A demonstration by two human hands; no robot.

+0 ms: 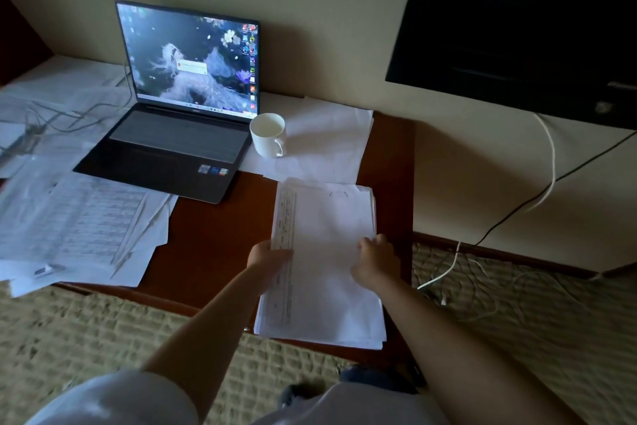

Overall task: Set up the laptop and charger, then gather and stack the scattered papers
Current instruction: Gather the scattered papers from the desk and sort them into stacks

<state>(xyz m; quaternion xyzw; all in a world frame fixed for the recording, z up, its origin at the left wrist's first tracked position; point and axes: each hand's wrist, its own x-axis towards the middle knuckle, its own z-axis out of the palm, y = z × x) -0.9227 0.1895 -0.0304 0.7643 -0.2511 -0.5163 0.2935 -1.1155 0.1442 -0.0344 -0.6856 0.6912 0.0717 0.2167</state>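
An open dark laptop [179, 135] with a lit screen stands on the brown desk [213, 231]. A stack of white papers [327, 218] lies at the desk's right front, overhanging the near edge. My left hand [270, 259] grips the stack's left edge. My right hand [375, 261] rests with curled fingers on the stack's right side. Scattered printed sheets [76, 228] cover the desk's left part. More white sheets [327, 142] lie behind the stack. Thin dark cables [69, 114] run across the papers left of the laptop.
A white mug [269, 135] stands on the sheets just right of the laptop. A dark TV [524, 21] hangs on the wall at the right, with white and black cords [548, 180] trailing to the carpet [517, 314].
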